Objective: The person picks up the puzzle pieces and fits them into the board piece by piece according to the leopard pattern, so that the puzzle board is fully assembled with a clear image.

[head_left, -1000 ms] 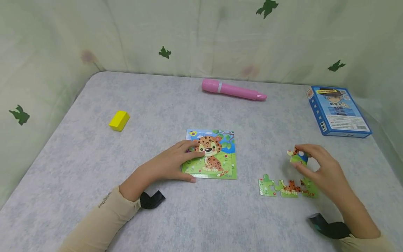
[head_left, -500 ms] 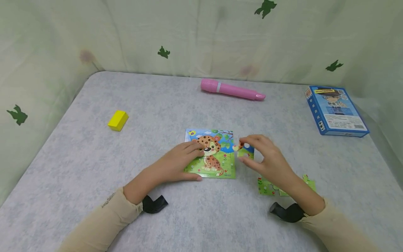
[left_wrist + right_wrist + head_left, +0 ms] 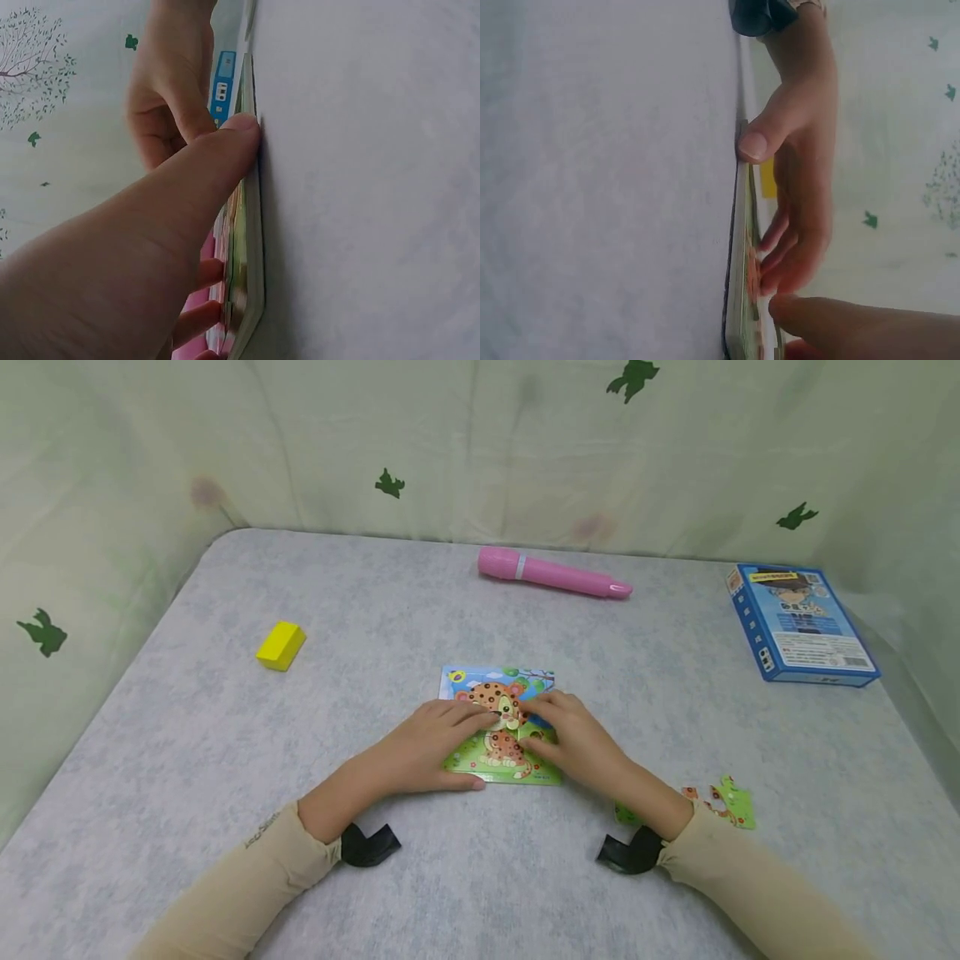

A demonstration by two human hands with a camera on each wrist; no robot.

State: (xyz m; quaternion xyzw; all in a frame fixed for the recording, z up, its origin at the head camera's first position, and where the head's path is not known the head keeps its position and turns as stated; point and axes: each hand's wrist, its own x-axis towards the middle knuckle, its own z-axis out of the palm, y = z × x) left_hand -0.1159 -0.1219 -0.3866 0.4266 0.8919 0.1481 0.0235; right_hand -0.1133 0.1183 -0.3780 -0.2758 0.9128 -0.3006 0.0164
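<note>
A square leopard jigsaw puzzle (image 3: 498, 675) lies flat before me on the table. My left hand (image 3: 423, 747) rests on its left part, fingertips on the picture; in the left wrist view the thumb of that hand (image 3: 172, 195) touches the near edge. Between thumb and fingertips my right hand (image 3: 581, 742) pinches a puzzle piece (image 3: 536, 728) printed in blue and green, low over the puzzle's right half. Partly hidden under the right forearm, loose green puzzle pieces (image 3: 737, 802) lie on the table.
A pink crayon-shaped object (image 3: 555, 574) lies near the far edge. The yellow block (image 3: 281, 646) is at the left, and a blue printed box (image 3: 806, 625) sits at the back right. Behind the table hangs a pale curtain (image 3: 315, 443).
My right hand has carried the puzzle piece leftward from above the loose pieces to over the puzzle. The left hand stays on the puzzle, shifted slightly right.
</note>
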